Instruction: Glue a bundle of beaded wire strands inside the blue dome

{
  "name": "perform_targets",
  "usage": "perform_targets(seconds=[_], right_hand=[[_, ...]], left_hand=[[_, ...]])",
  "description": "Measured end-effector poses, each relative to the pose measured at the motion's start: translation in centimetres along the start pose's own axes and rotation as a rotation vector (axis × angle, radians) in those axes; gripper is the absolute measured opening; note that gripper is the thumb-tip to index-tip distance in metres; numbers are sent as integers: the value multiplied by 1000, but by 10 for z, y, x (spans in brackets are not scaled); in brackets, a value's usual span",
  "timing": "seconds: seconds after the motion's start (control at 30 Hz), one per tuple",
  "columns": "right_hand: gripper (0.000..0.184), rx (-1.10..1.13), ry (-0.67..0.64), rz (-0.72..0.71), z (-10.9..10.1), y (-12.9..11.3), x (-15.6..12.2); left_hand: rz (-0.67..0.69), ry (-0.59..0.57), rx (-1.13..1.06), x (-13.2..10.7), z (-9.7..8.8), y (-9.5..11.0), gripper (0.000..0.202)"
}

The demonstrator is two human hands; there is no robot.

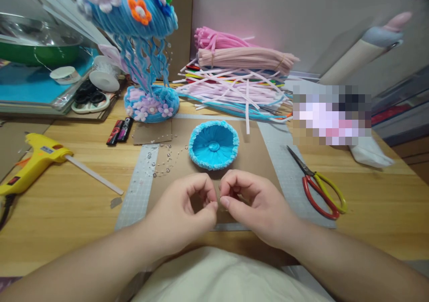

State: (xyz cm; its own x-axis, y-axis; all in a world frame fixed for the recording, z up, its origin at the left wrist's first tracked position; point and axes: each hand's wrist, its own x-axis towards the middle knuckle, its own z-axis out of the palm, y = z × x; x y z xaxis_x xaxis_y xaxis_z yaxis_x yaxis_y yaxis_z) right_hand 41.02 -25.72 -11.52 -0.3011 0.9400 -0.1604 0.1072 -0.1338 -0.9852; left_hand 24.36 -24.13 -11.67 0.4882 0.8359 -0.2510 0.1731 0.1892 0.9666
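My left hand [189,208] and my right hand [254,208] meet low in the middle of the head view, thumbs and fingertips pinched. Anything between the fingertips is too small to make out. Just beyond them, a blue fuzzy-rimmed cup shape [214,134] rests with its hollow side showing, a small round disc at its centre. It sits on a brown cardboard sheet [258,159] laid over a grey cutting mat [134,195]. To the left of the cup lie thin strands of clear beads [155,173].
At left is a yellow glue gun [36,161] with a glue stick in it. Red-and-yellow-handled scissors [323,190] lie at right. Behind stand a blue jellyfish-like pipe-cleaner decoration [140,60], bundled pipe cleaners [241,58], a clear spool [103,74] and two batteries [119,131].
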Motion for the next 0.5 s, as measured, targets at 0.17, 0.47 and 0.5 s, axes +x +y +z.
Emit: perform_targets(seconds=[0.17, 0.47, 0.5], right_hand=[[7, -44, -12, -8, 0, -1, -1], [8, 120, -23, -64, -1, 2, -3], [9, 168, -19, -50, -2, 2, -2]], left_hand=[[38, -7, 71, -2, 1, 0, 9], [80, 51, 143, -2, -1, 1, 9], [87, 57, 140, -2, -2, 2, 9]])
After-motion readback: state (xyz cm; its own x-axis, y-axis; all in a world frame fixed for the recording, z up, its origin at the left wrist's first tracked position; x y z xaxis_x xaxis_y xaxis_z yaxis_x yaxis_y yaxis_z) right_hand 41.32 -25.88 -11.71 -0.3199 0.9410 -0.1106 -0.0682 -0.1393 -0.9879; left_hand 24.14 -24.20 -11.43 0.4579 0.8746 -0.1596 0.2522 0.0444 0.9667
